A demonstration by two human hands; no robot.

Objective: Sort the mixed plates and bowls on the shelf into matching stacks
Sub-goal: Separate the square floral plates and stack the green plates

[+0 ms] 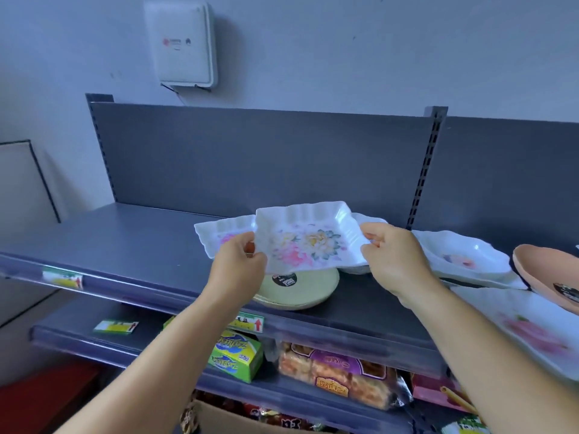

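I see both hands up at the top shelf (125,245), holding 1 square white floral plate (308,238) in the air between them. My left hand (239,267) pinches the plate's left edge, thumb on top and fingers curled under. My right hand (396,261) grips the right edge the same way, fingers wrapped under the rim. The plate sits tilted, its near edge lower, and its flower print faces me.

Behind the left edge of the held plate lies a 2nd floral plate (219,233) of the same scalloped kind, resting on the shelf and partly hidden by my left hand. Under the held plate, near the shelf's front edge, is a stack of round yellow plates (300,292) with a dark round label on top. A white dish (369,219) peeks out behind my right hand; I cannot tell its shape.

To the right of my right hand sits a white bowl (463,258) with a faint floral print, on top of more white ware. Just right of it a peach bowl (545,274) is cut off by the frame. Nearer me on the right a long floral platter (532,330) lies on the shelf.

Below, the lower shelf holds a green box (235,358) and snack bags (338,374). A white box (183,42) hangs on the wall above.
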